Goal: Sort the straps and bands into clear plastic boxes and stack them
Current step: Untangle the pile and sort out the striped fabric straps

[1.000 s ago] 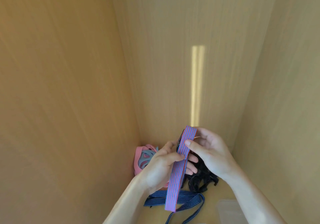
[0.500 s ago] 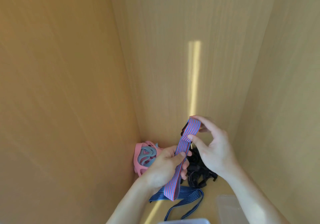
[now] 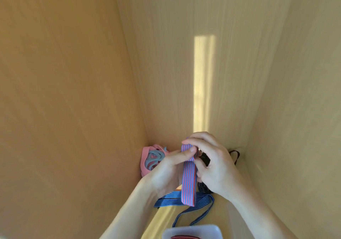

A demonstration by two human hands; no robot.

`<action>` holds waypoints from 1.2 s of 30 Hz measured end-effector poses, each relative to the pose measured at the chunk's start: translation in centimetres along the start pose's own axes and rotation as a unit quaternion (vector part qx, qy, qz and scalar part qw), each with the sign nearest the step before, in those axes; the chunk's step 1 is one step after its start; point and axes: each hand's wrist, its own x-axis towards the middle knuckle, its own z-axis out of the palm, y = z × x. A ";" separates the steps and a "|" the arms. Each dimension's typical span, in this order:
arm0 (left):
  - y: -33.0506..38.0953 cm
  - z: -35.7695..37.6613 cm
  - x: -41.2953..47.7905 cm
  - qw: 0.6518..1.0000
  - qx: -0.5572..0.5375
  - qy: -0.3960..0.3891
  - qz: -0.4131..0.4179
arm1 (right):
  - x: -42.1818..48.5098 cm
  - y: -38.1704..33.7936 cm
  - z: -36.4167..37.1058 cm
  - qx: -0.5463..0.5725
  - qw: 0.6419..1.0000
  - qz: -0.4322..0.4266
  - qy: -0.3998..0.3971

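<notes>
A red-and-blue striped band [image 3: 188, 181] hangs folded between both hands. My left hand [image 3: 168, 172] pinches its upper part with the thumb on top. My right hand [image 3: 215, 164] curls over the band's top fold, fingers wrapped round it. Below them a blue striped strap [image 3: 186, 201] lies on the wooden floor. A pile of pink and grey bands [image 3: 151, 159] sits in the left corner. Black straps [image 3: 234, 155] show behind my right hand, mostly hidden. A clear plastic box [image 3: 193, 231] with a red band inside stands at the bottom edge.
Wooden cabinet walls [image 3: 73, 91] close in on the left, back and right. The floor of the cabinet [image 3: 162, 218] is narrow, with a sunlit strip across it.
Both hands drew together and folded the striped band shorter. The view tilted down, so the clear box has come fully into sight at the bottom.
</notes>
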 end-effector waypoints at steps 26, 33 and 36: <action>-2.2 0.1 1.0 0.986 0.164 0.033 -0.024 | -1.0 0.5 -1.7 0.169 0.956 0.238 -0.025; -3.0 0.3 0.4 0.992 0.116 0.040 -0.018 | -1.3 0.3 -1.2 0.143 0.960 0.240 0.011; -3.7 0.1 0.0 0.995 0.082 0.056 -0.025 | -1.4 0.3 -1.3 0.128 0.964 0.229 0.034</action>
